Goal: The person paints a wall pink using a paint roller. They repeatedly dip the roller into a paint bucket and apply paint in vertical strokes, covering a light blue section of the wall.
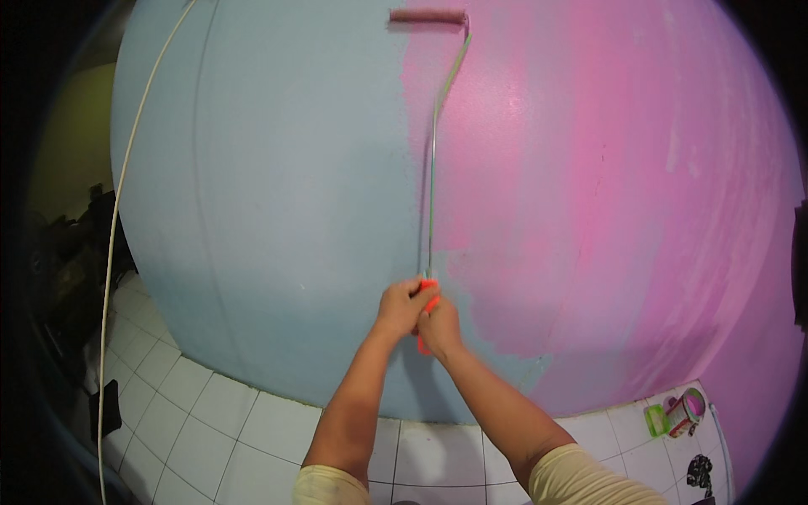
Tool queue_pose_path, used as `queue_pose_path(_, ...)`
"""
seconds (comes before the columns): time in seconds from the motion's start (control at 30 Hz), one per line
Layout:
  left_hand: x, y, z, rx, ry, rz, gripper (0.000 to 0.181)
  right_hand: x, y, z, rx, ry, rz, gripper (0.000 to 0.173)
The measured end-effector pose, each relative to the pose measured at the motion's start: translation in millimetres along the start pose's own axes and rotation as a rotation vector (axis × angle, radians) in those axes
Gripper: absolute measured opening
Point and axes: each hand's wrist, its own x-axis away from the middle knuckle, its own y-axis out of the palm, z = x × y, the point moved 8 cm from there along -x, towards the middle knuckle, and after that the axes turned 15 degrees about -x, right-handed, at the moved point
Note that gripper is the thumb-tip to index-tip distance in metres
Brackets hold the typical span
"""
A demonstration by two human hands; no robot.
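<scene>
Both hands grip the orange handle of a long paint roller. My left hand is closed around its upper part, and my right hand holds it just below and to the right. From the handle a thin green metal rod runs up to the roller sleeve at the top of the view, which lies level against the wall. The sleeve is over the border between the blue-grey wall and the pink paint, which covers the right part unevenly.
On the white tiled floor at lower right are an open paint can, a green plastic container and a crumpled black thing. A pale cable hangs at the left, near dark objects. A pink side wall meets the corner.
</scene>
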Motion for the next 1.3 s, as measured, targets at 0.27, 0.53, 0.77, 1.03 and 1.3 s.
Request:
queue_pose_path(0.27, 150.5, 148.8, -138.3, 0.129, 0.013, -0.128, 0.028, 171.5, -47.2, 174.4, 0.269, 0.321, 0.008, 0.028)
queue_pose_path(0.53, 307.6, 242.0, -175.7, 0.01, -0.088, -0.312, 0.04, 346.0, -94.0, 272.6, 0.268, 0.55, -0.125, 0.026)
queue_pose_path(0.77, 227.9, 165.5, -119.8, -0.119, -0.075, -0.165, 0.036, 250.4, -69.1, 187.7, 0.247, 0.22, -0.054, 0.026)
queue_pose_path(1.03, 109.5, 2.8, 12.5, 0.056, 0.095, 0.233, 0.047, 133.2, -16.1, -72.9, 0.009, -0.42, 0.124, 0.029)
queue_pose_path(1.3, 135.1, -69.2, 63.8, 0.323, 0.093, 0.403, 0.053, 18.0, 5.5, -259.6, 0.016, -0.461, 0.101, 0.038)
